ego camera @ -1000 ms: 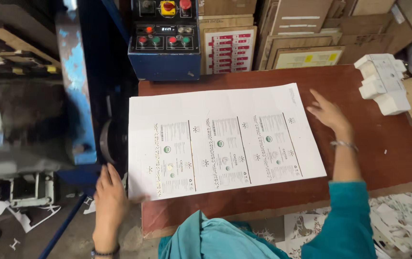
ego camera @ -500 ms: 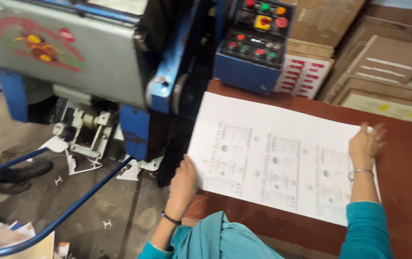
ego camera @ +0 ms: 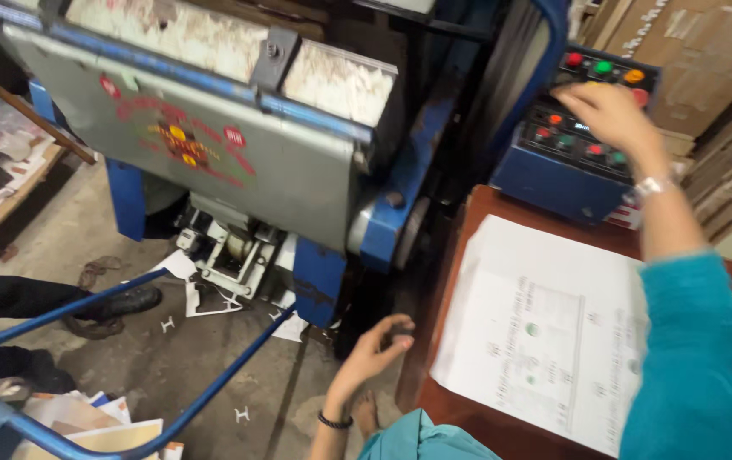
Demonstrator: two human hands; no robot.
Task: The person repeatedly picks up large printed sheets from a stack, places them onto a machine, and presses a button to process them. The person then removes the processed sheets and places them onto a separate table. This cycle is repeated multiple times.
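Since the frame half a second back, the right hand (ego camera: 609, 115) has come off the far edge of the printed sheet (ego camera: 545, 336) and gone up to the control box (ego camera: 583, 149) at 1 o'clock; the left hand (ego camera: 374, 353) has let go of the sheet's near-left corner and dropped off the table edge. The view has also swung left, so the big grey-and-blue machine (ego camera: 213, 145) fills the top from 10 to 12 o'clock. Right hand is open, fingers spread, hovering over the coloured buttons; motion blur means I can't tell whether a fingertip is actually touching one. Left hand hangs loosely curled, grasping nothing, just off the table's left edge at 6 o'clock. The sheet lies flat and unheld on the brown table (ego camera: 468, 247) at 4 o'clock, its near edge overhanging slightly. My read: work has shifted from squaring the sheet to operating the machine. Someone else's dark shoe (ego camera: 123, 302) sits on the floor at 8 o'clock, behind a blue tube frame (ego camera: 85, 311).
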